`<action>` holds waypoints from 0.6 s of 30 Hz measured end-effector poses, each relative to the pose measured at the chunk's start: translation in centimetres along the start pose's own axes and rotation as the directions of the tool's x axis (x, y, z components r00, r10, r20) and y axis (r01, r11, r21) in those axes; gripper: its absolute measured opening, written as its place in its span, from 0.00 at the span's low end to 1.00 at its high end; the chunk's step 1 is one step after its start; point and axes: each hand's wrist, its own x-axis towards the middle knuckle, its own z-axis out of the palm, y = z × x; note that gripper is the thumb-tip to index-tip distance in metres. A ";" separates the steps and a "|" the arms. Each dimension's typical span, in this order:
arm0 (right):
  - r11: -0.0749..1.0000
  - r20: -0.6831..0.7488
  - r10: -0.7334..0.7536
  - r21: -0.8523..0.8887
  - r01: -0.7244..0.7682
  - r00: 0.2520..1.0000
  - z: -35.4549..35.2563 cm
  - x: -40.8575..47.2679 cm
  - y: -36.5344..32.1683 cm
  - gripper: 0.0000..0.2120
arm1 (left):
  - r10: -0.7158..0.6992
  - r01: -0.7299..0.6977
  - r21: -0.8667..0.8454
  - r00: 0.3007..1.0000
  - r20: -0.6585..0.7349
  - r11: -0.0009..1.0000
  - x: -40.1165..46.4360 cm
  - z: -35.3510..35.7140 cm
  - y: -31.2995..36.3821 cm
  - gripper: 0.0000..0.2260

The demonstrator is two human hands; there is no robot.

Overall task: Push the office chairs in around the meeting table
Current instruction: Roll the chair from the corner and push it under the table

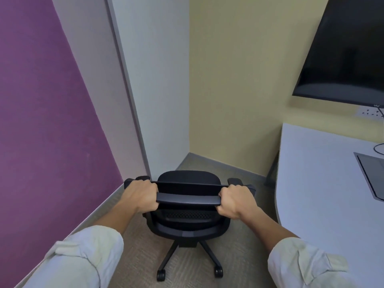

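Black office chair stands near me, facing the far corner, meeting table just beside it on the right. My left hand and right hand are closed around its top rail. Swinging it right too sharply could knock an armrest against the table edge.

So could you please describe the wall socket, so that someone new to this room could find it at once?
Start at the large dark screen on the yellow wall, above the pale meeting table. Just below the screen's lower edge, at the far right, sits the white socket plate. It is the only fitting on that wall, and a thin cable hangs across it.
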 end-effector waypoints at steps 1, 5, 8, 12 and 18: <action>1.000 -0.005 0.021 -0.007 -0.021 1.000 0.0 0.9 -0.3 0.11 | 0.017 -0.017 0.002 1.000 0.002 1.000 1.1 0.0 -0.9 0.04; 0.993 -0.011 0.117 -0.023 -0.118 0.993 0.2 4.7 -1.4 0.12 | 0.095 -0.094 0.010 0.995 -0.038 0.996 6.7 0.9 -4.7 0.06; 0.982 -0.009 0.185 -0.037 -0.185 0.983 0.1 7.2 -1.9 0.11 | 0.155 -0.153 0.046 0.987 -0.048 0.987 10.1 0.8 -6.9 0.08; 0.966 0.014 0.256 -0.034 -0.255 0.967 -0.1 10.4 -2.4 0.10 | 0.216 -0.215 0.045 0.976 -0.035 0.976 14.7 0.4 -8.9 0.06; 0.946 0.010 0.322 -0.036 -0.321 0.947 0.0 14.4 -0.9 0.10 | 0.295 -0.294 0.030 0.955 -0.027 0.955 20.9 -0.1 -10.6 0.05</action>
